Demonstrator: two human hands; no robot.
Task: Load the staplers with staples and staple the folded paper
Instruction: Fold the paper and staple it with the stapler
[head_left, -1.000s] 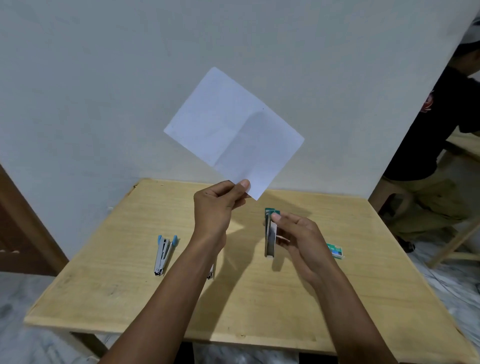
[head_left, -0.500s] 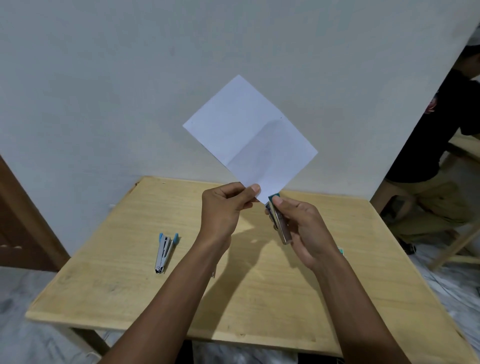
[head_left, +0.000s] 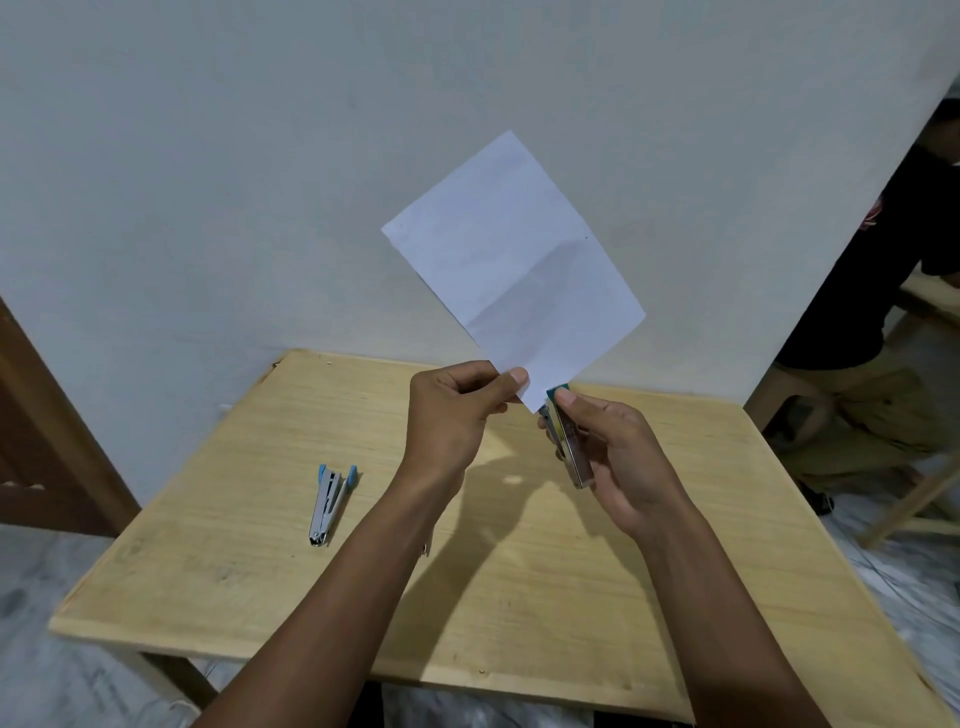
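Your right hand (head_left: 618, 457) has brought the green-tipped stapler (head_left: 567, 439) up from beside the paper to its bottom corner, where the nose now meets the sheet. Your left hand (head_left: 452, 415) holds the folded paper (head_left: 514, 270) aloft over the surface (head_left: 519, 597), fingers (head_left: 514, 378) pinched shut on the lower edge; the right hand's fingers are wrapped closed around the stapler. By the look of it, stapling is about to begin. A second, blue-tipped stapler (head_left: 330, 504) lies to the left on the surface. No brand or writing can be read.
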